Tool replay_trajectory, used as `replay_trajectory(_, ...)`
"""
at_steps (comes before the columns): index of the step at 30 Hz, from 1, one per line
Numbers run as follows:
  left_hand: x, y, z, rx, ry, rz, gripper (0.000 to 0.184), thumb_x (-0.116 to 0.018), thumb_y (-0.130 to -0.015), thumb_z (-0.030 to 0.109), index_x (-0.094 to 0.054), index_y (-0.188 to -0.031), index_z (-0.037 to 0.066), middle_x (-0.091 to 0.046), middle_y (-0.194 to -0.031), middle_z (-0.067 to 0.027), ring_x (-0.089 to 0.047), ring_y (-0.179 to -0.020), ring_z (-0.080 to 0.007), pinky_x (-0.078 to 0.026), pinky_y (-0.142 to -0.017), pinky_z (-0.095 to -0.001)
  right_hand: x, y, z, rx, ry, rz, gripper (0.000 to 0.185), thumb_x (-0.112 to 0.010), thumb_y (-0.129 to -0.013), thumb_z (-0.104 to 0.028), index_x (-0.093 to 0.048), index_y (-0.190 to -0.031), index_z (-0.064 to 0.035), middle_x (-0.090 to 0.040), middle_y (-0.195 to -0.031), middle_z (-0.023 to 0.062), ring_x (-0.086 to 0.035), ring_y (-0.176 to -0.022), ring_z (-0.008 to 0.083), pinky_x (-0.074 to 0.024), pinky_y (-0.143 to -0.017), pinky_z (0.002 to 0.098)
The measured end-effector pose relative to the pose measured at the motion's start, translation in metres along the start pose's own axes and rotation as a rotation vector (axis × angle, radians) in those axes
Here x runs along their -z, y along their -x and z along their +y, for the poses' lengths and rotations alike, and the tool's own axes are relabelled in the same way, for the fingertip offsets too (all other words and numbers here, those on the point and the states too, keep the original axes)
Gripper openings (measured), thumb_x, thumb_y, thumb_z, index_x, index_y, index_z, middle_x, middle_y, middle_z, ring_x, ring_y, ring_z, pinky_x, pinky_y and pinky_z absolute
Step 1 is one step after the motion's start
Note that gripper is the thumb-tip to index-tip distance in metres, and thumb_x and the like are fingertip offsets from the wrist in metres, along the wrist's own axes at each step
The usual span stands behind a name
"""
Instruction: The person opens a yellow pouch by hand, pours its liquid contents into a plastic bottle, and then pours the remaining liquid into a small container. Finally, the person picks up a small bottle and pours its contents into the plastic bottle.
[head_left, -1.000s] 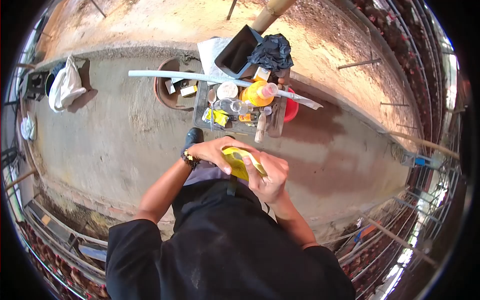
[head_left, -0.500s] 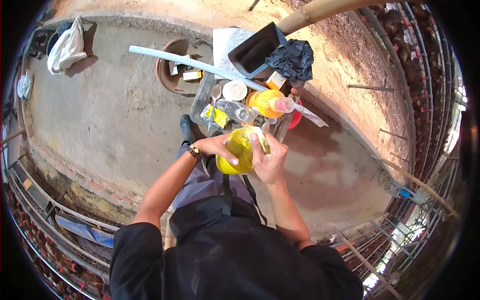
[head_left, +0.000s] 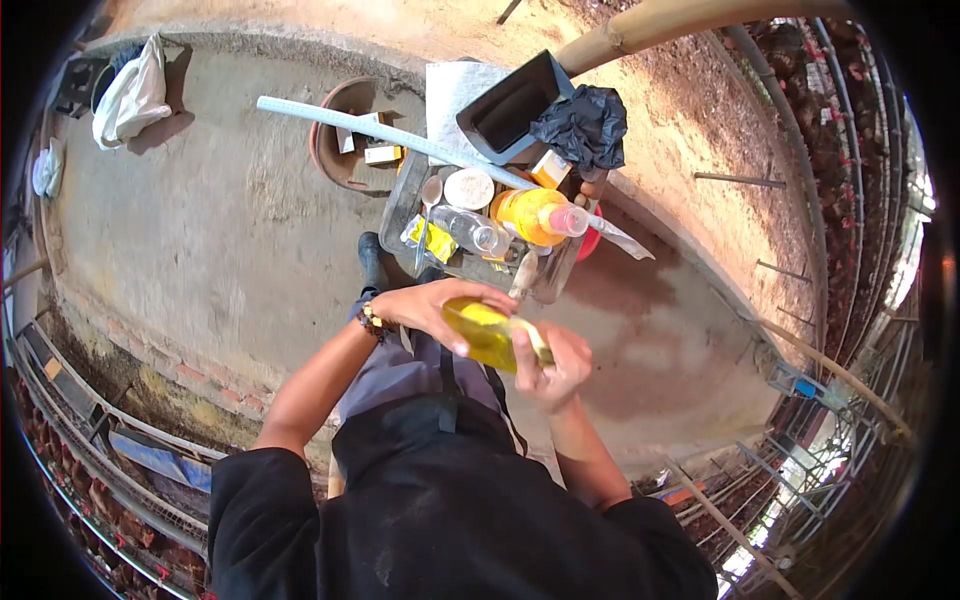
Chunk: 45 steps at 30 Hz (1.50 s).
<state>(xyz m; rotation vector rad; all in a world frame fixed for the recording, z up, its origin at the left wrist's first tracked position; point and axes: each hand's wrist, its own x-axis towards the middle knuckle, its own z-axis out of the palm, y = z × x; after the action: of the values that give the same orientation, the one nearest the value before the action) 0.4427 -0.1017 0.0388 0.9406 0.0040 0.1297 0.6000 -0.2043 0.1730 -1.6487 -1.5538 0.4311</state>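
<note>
Yellow container (head_left: pixel 482 338), see-through, sits between my two hands, in front of my waist and just short of the tray. At the far left, a white bag (head_left: pixel 135 98) slumps on the concrete floor (head_left: pixel 220 200). Next comes a brown tub (head_left: pixel 318 150) with small boxes (head_left: pixel 382 154) inside, and a long pale tube (head_left: pixel 385 133) slants from above it across the tray (head_left: pixel 398 207), down toward the right. My boot (head_left: pixel 371 262) shows below the tub. My left hand (head_left: pixel 432 306), a dark bracelet (head_left: pixel 373 322) at its wrist, is closed around the container's left side, fingers over the far side and thumb nearer me. Beyond it on the tray I see a spoon (head_left: pixel 428 208), a yellow packet (head_left: pixel 437 242), a clear bottle (head_left: pixel 465 228) lying tilted and a round white tub (head_left: pixel 469 187). My right hand (head_left: pixel 555 368) is clamped on the container's right end, thumb up against its pale edge; its other fingers are partly hidden from me. Past that hand an orange bottle (head_left: pixel 527 214) with a pinkish top stands near the tray's right side. Behind it are a black bin (head_left: pixel 512 112) and, touching it, a crumpled black bag (head_left: pixel 587 130). Cages (head_left: pixel 815 100) line the far right.
</note>
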Motion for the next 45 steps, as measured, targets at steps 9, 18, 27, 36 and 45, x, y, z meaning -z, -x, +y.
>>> replay_trajectory(9,0.029,0.000,-0.034,0.140,0.315,-0.222,0.112,-0.092,-0.057,0.031,-0.034,-0.147,-0.003,-0.042,-0.148,-0.0153,-0.039,-0.137,-0.0209,-0.027,-0.115,-0.0375,0.008,-0.020,-0.016,-0.054,-0.044,-0.017,0.013,-0.070,-0.084,-0.006,-0.065,-0.079,0.0048,-0.058,-0.059,0.0105,-0.055,-0.044,0.0224,-0.0427,-0.045,0.0305)
replay_trajectory(18,0.021,0.035,-0.115,0.116,0.552,0.049,0.084,-0.081,-0.075,0.039,-0.046,-0.139,-0.003,-0.056,-0.134,-0.0081,-0.051,-0.121,-0.0154,-0.036,-0.107,-0.0319,-0.024,-0.007,0.026,-0.334,-0.030,-0.031,0.017,-0.065,-0.093,-0.012,-0.067,-0.087,0.0040,-0.060,-0.064,0.0048,-0.051,-0.055,0.0077,-0.0402,-0.052,0.0257)
replay_trajectory(27,0.032,0.028,-0.171,0.204,0.712,0.075,0.093,-0.084,-0.074,0.035,-0.036,-0.145,0.001,-0.050,-0.141,-0.0096,-0.047,-0.130,-0.0204,-0.034,-0.111,-0.0365,-0.034,-0.011,0.049,-0.436,0.023,-0.082,0.016,-0.065,-0.092,-0.012,-0.066,-0.089,0.0032,-0.064,-0.067,0.0133,-0.060,-0.055,0.0160,-0.0453,-0.054,0.0301)
replay_trajectory(36,0.015,0.030,-0.200,0.138,0.848,0.128,0.075,-0.076,-0.084,0.029,-0.040,-0.142,-0.002,-0.056,-0.135,-0.0109,-0.053,-0.124,-0.0205,-0.040,-0.107,-0.0367,-0.038,-0.011,0.054,-0.498,-0.007,-0.091,0.014,-0.064,-0.092,-0.009,-0.065,-0.089,0.0040,-0.064,-0.066,0.0117,-0.058,-0.056,0.0120,-0.0449,-0.055,0.0293)
replay_trajectory(45,-0.002,0.033,-0.216,0.152,0.863,0.166,0.084,-0.074,-0.085,0.041,-0.033,-0.146,0.003,-0.053,-0.138,-0.0082,-0.053,-0.122,-0.0148,-0.047,-0.096,-0.0290,-0.040,-0.013,0.056,-0.526,0.014,-0.128,0.014,-0.064,-0.092,-0.010,-0.064,-0.089,0.0045,-0.063,-0.066,0.0150,-0.060,-0.056,0.0145,-0.0448,-0.055,0.0307)
